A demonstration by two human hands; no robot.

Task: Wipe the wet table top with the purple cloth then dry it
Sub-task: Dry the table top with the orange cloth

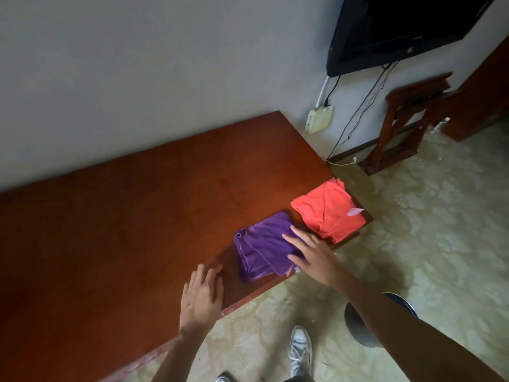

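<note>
A folded purple cloth lies near the front right corner of the reddish-brown table top. An orange cloth lies folded just beyond it, at the table's right end. My right hand hovers with fingers spread over the purple cloth's right edge, fingertips touching or just above the fabric, gripping nothing. My left hand rests flat on the table's front edge, to the left of the purple cloth, fingers apart and empty.
The table stands against a grey wall. A dark stool seat sits under my right forearm. My white shoe stands on the patterned floor. A wall-mounted TV, hanging cables and a wooden stand are to the right.
</note>
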